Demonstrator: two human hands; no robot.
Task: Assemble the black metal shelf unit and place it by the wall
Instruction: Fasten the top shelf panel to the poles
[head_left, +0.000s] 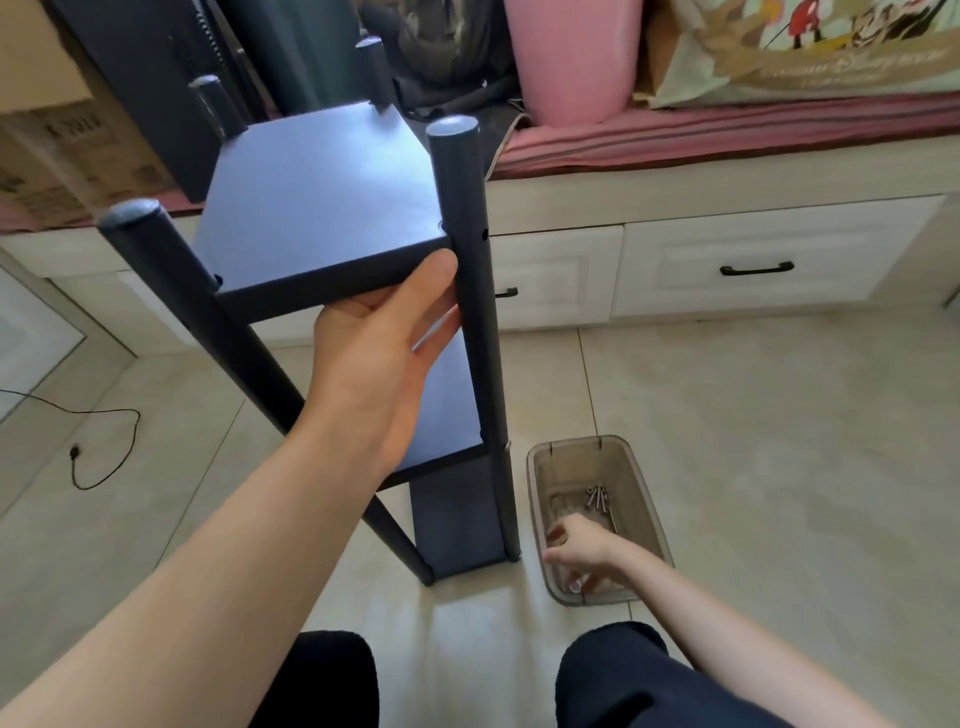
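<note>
A pink bin (571, 57) stands on a striped pink cushion (727, 135) that runs along the top of a cream window bench; beside it to the right leans a printed cartoon bag (810, 47); below, the bench's cream drawers (769, 260) carry black handles (757, 268); at the upper left sits a cardboard box (57, 145) with a black panel just right of it; a thin black cable (98, 447) curls over the beige floor tiles (779, 467) at the left; dark trouser knees (618, 675) show at the bottom edge.
</note>
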